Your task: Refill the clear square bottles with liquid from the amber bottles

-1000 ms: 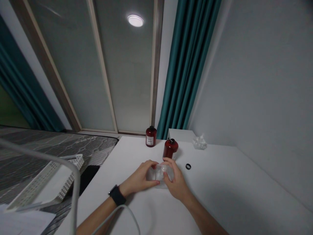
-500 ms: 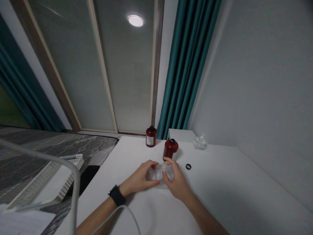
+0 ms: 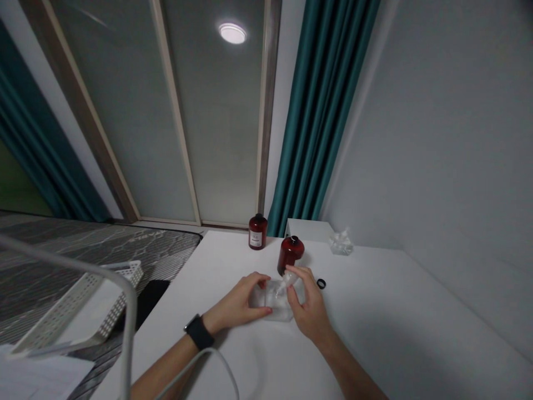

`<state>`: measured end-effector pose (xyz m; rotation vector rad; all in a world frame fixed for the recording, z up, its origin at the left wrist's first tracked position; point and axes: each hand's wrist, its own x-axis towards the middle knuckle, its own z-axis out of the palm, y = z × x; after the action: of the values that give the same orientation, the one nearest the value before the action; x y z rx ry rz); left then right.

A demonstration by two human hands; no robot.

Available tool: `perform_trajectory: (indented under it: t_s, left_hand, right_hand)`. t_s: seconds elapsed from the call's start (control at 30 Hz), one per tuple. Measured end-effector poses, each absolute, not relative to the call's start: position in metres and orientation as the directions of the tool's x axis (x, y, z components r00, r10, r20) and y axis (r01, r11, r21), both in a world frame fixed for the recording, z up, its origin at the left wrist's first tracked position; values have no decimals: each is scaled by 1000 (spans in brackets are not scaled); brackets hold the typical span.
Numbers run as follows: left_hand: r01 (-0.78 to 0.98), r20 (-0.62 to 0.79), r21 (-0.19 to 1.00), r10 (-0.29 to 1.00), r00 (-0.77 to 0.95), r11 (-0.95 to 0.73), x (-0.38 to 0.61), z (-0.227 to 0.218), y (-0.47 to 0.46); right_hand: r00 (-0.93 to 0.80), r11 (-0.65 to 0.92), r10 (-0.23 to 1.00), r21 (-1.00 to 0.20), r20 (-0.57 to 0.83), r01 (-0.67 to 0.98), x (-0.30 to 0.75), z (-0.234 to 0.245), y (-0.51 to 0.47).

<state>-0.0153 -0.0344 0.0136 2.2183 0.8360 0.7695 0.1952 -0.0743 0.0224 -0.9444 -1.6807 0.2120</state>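
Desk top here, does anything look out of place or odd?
One thing stands out: a small black ring lies loose on the white desk just past the right hand, apart from everything else. The nearer dark red bottle and the farther dark red bottle stand upright, and no spill shows.

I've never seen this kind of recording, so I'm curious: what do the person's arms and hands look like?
The left hand and right hand are bare, with no sleeves in view. A black wristwatch sits on the left wrist. A thin white cable curves past the left arm.
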Motion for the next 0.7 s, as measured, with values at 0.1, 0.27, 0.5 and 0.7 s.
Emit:
perform_trajectory:
  t_s: [0.1,0.27,0.5,0.7]
  left_hand:
    - [337,298,728,717,630,-598,-14,15,-35]
    - [335,279,747,728,626,-574,-13,13,-36]
    - [352,259,757,748,611,-550,-14,9,-35]
    - [357,280,735,739,613,-576,-15,6,-33]
  right_hand:
    - [16,646,665,-585,747,490,196,23,-74]
    - [116,571,719,-678,685,462,195,20,-73]
    - [247,465,806,-833,539,299,193,12,-70]
    - [291,375,856,-901,426,216,199,10,-62]
